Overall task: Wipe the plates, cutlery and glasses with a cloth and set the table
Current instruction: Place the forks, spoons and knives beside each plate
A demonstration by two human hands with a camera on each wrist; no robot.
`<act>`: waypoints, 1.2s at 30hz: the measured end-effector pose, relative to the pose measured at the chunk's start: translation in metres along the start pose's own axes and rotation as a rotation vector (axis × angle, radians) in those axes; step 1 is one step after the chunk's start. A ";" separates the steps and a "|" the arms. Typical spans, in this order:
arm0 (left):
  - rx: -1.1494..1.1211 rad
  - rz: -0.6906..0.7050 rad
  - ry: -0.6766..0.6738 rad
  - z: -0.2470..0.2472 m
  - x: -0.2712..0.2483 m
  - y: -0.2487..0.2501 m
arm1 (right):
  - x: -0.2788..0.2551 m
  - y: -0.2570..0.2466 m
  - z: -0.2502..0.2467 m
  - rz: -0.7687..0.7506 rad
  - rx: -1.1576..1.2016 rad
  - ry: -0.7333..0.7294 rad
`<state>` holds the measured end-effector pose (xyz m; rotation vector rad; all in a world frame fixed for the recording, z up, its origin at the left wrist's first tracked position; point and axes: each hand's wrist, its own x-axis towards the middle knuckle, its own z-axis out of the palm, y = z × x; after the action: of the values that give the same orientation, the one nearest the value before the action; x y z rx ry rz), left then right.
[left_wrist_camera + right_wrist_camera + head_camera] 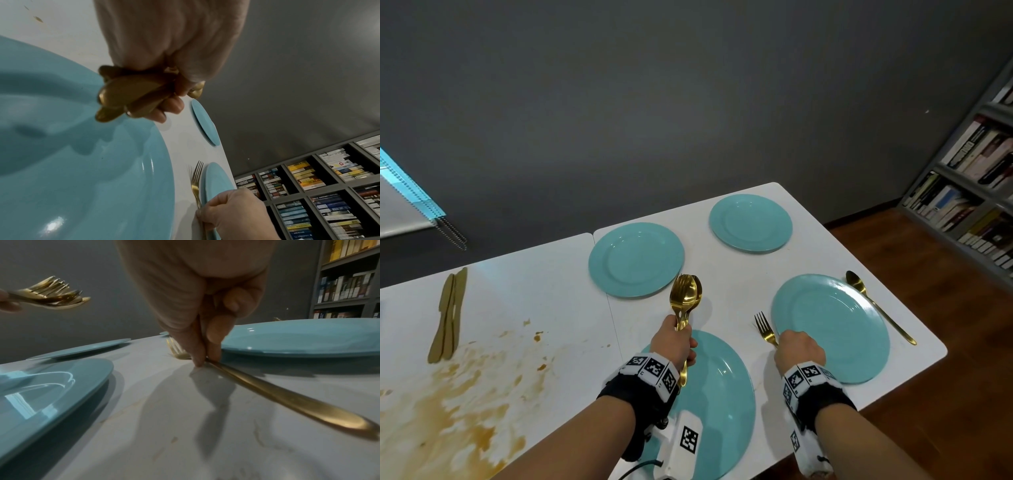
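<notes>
My left hand [677, 342] grips a bundle of gold spoons and forks [686, 298] upright above the near teal plate [719, 404]; the bundle's handle ends [115, 99] show in the left wrist view. My right hand [799, 349] pinches a single gold fork [764, 329] lying on the white table [722, 274] just left of the right teal plate [835, 329]. In the right wrist view the fingertips [198, 360] hold the fork's neck and its handle [287, 395] rests on the table. A gold spoon [878, 305] lies right of that plate.
Two more teal plates [636, 260] [750, 223] sit farther back. Several gold knives [448, 313] lie at the far left, beside brown stains [458, 407] on the left table. A bookshelf [976, 192] stands at the right past the table edge.
</notes>
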<state>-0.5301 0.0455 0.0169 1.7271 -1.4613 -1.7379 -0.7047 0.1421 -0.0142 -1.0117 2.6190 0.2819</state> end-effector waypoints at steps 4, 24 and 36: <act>-0.007 0.005 -0.006 -0.003 -0.002 0.002 | -0.001 0.001 -0.001 0.002 0.004 0.009; 0.153 0.146 -0.089 -0.015 -0.010 0.038 | -0.045 -0.073 -0.080 -0.763 0.127 0.174; 0.191 0.068 -0.217 0.022 0.040 0.070 | 0.042 -0.064 -0.103 -0.894 -0.121 0.051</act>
<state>-0.5890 -0.0077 0.0434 1.5937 -1.8104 -1.8502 -0.7128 0.0392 0.0621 -2.0941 1.9318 0.1869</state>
